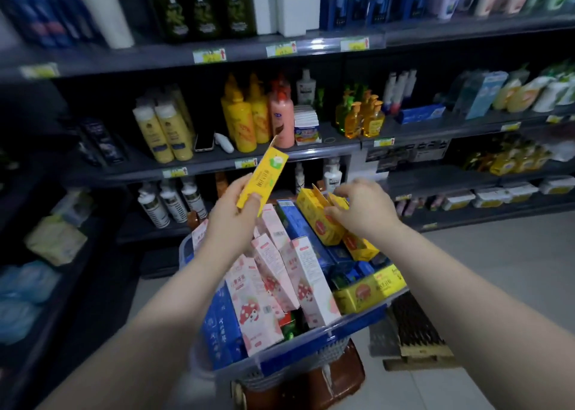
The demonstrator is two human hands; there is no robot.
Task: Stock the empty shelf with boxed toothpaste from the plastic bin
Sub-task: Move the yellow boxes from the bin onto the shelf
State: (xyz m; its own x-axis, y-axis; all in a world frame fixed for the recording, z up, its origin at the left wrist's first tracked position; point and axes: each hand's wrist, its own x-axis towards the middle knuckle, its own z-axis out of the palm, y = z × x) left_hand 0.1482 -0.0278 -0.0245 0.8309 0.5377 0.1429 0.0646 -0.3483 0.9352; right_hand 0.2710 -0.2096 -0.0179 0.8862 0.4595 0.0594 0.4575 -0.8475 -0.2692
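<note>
Left hand [231, 219] grasps a yellow toothpaste box [261, 181] above the plastic bin [311, 350].
Right hand [361, 210] grips a second yellow box [320, 219] at its far side; the bin looks full, so stocking seems hardly begun.

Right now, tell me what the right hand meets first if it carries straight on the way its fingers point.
The yellow boxes tilted in the plastic bin: the fingers of the right hand seem to grip them. Depth is unclear.

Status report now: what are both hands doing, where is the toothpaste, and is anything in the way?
Left hand holds raised yellow box over plastic bin. Right hand grips second yellow box inside bin. Nothing seen between hands and shelves.
</note>
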